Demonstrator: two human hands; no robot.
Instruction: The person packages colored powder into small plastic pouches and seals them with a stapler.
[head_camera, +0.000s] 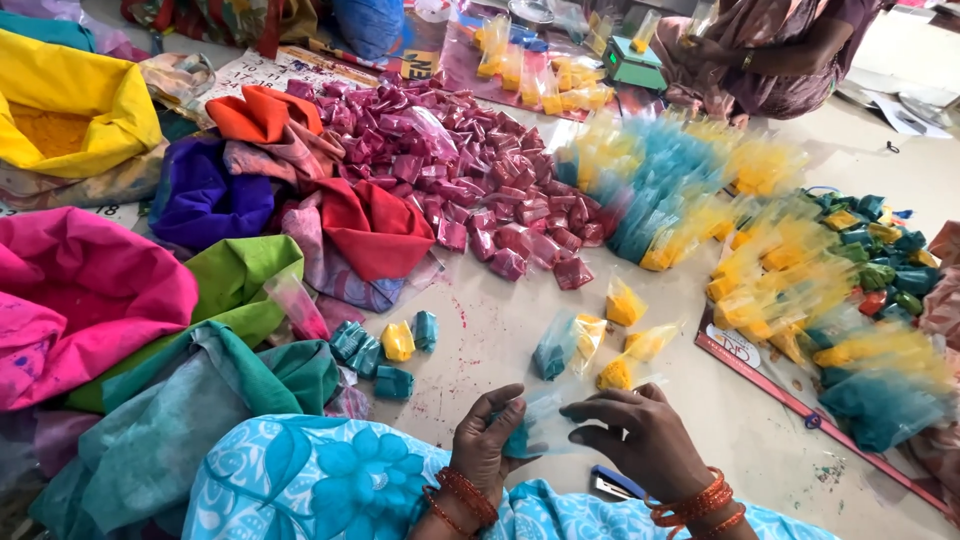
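My left hand (487, 437) and my right hand (640, 435) together hold a small clear plastic packet (535, 428) with teal powder in its lower corner, low in the middle of the head view. The left fingers pinch the powder end, the right fingers pinch the open plastic end. Just beyond the hands lie loose packets of yellow powder (622, 372) and teal powder (553, 350) on the pale floor (500, 320). Orange bangles ring both wrists.
A heap of magenta packets (480, 180) lies ahead, with blue and yellow packets (670, 200) to its right. Coloured cloth sacks (90, 290) crowd the left. Another person (770, 50) sits at the far top right by a small green scale (632, 62).
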